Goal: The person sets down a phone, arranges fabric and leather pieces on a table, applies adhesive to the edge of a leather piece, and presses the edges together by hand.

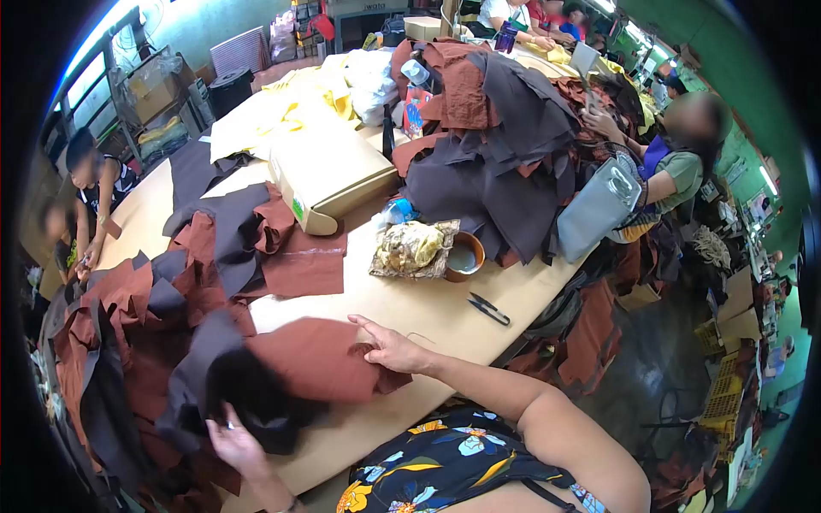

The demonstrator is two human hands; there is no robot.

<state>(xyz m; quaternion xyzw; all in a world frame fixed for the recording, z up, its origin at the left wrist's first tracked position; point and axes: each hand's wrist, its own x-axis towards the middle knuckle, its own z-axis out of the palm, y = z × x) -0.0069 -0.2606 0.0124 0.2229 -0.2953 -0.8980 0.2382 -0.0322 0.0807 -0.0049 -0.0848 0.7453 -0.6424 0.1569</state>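
My right hand (392, 349) grips the edge of a reddish-brown fabric piece (312, 357), with the index finger stretched out along it. The piece is spread over the tan tabletop and joins or overlaps a dark fabric piece (231, 368) blurred by motion. At the lower left, my left hand (238, 440) is at the near edge of that dark fabric; its fingers are smeared, so whether they grip it is unclear. A heap of brown and dark cloth (128, 342) lies to the left. Small black thread snips (489, 309) rest on the table right of my hands.
Across the table (410, 312) stand a cardboard box (329, 175), a brown cup (464, 256) beside a crumpled bundle (413, 248), and a tall fabric pile (496, 162). A person with a grey bag (603, 205) is at the right; others are at the left and back.
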